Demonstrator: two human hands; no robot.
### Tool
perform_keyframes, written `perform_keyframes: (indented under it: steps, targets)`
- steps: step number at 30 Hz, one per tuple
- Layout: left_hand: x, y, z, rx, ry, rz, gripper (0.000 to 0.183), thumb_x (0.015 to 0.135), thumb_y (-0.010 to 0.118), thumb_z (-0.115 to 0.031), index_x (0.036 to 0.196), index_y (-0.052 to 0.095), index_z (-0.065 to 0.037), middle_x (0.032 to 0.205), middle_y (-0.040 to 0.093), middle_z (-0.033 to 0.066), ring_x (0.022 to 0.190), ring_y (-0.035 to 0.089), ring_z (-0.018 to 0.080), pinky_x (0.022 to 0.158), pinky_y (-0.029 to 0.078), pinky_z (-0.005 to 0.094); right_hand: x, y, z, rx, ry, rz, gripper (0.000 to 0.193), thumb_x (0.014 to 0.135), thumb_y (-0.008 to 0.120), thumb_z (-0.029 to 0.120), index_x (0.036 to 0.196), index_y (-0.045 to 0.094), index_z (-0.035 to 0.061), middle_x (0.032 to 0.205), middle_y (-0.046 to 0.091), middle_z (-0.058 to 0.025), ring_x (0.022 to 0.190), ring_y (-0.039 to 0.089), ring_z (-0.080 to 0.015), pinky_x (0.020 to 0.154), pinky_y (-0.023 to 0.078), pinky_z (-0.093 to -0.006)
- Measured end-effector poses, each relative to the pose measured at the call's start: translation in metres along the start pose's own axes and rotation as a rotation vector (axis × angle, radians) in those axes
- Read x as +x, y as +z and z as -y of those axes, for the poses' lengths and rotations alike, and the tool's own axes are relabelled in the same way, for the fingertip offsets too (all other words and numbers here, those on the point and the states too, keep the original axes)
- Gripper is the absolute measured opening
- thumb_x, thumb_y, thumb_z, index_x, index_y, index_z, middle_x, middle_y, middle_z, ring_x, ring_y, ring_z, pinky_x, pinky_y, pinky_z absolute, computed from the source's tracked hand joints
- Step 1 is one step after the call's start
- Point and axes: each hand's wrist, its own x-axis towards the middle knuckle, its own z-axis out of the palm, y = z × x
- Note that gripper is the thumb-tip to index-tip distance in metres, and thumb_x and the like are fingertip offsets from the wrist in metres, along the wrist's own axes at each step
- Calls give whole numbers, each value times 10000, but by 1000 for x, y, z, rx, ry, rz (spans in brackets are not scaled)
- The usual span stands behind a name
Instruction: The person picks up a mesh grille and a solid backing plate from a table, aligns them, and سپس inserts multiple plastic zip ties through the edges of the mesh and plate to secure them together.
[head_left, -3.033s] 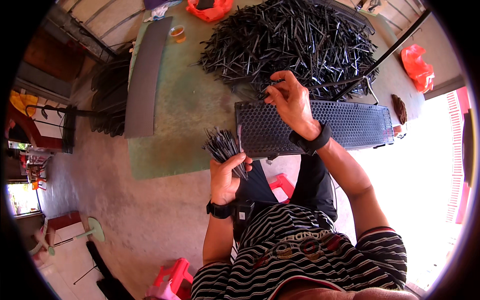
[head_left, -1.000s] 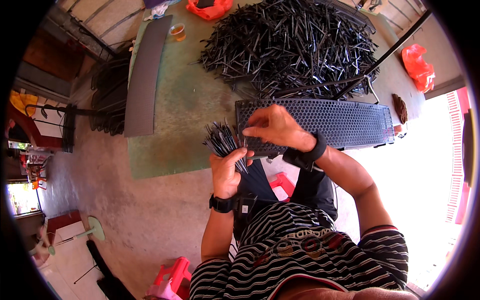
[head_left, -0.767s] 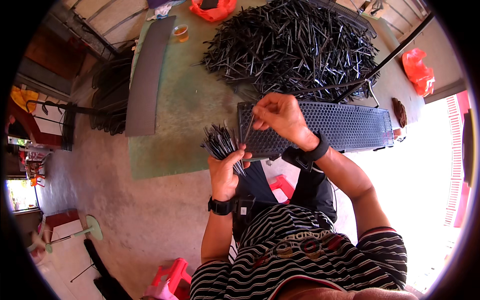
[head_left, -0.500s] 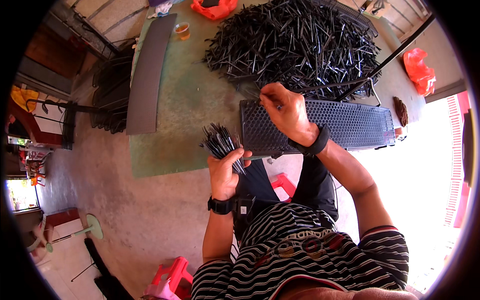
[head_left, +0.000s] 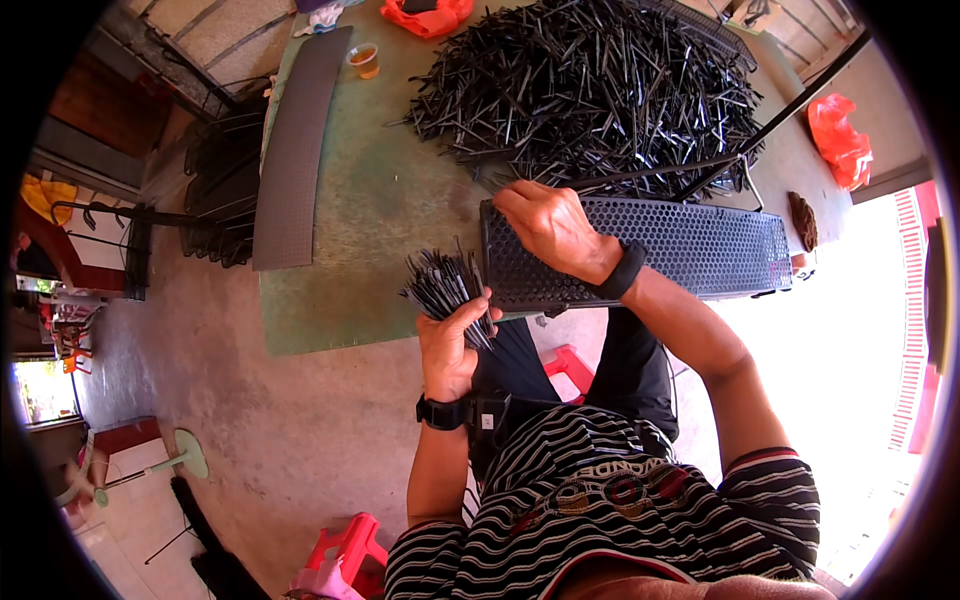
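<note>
My left hand (head_left: pixel 450 345) is wrapped round a bundle of thin black strips (head_left: pixel 437 288), which fan out upward above the table's near edge. My right hand (head_left: pixel 550 225) has its fingers drawn together in a pinch over the left end of a black perforated metal panel (head_left: pixel 680 245); what lies between the fingertips, if anything, is hidden. Just beyond that hand rises a large heap of similar loose black strips (head_left: pixel 590 90), spread over the far side of the table.
The green table (head_left: pixel 375 200) carries a long grey ridged sheet (head_left: pixel 295 160), a cup of amber liquid (head_left: pixel 365 62) and red plastic bags (head_left: pixel 840 140). A dark metal rod (head_left: pixel 810 90) slants across the right. Red stools (head_left: pixel 345 545) stand on the floor.
My right hand has moved slightly left and down from the heap's near edge, its fingers tilting toward the bundle. My left hand stays put with the strips.
</note>
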Motion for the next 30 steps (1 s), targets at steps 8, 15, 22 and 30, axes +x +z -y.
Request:
perform_keyframes:
  steps: [8, 15, 22, 30]
  targets:
    - [3, -3, 3, 28, 24, 56, 222, 683, 660, 46, 895, 594, 34, 812, 641, 128, 579, 618, 224, 454, 484, 307, 4, -3, 10, 91, 167, 121, 110, 748, 615, 80, 811, 602, -8, 672, 580, -112, 558, 581, -243, 505, 461, -331]
    - [-4, 11, -1, -2, -51, 63, 166, 717, 651, 22, 876, 604, 16, 802, 641, 117, 610, 627, 210, 498, 518, 312, -10, -6, 24, 1036, 879, 406, 138, 789, 621, 88, 796, 603, -49, 644, 608, -78, 513, 588, -109, 400, 451, -196]
    - [3, -1, 7, 11, -26, 13, 218, 732, 622, 12, 947, 586, 0, 817, 635, 105, 631, 634, 212, 485, 525, 318, -6, -20, 21, 831, 713, -56, 132, 799, 563, 9, 909, 515, -47, 671, 616, -121, 565, 620, -149, 477, 481, -237]
    - [3, -4, 5, 6, 7, -5, 82, 709, 609, 54, 788, 586, 61, 710, 615, 120, 558, 610, 218, 458, 494, 316, -6, 1, 2, 507, 424, -264, 144, 789, 553, -18, 913, 480, -19, 674, 589, -164, 588, 608, -268, 515, 461, -311]
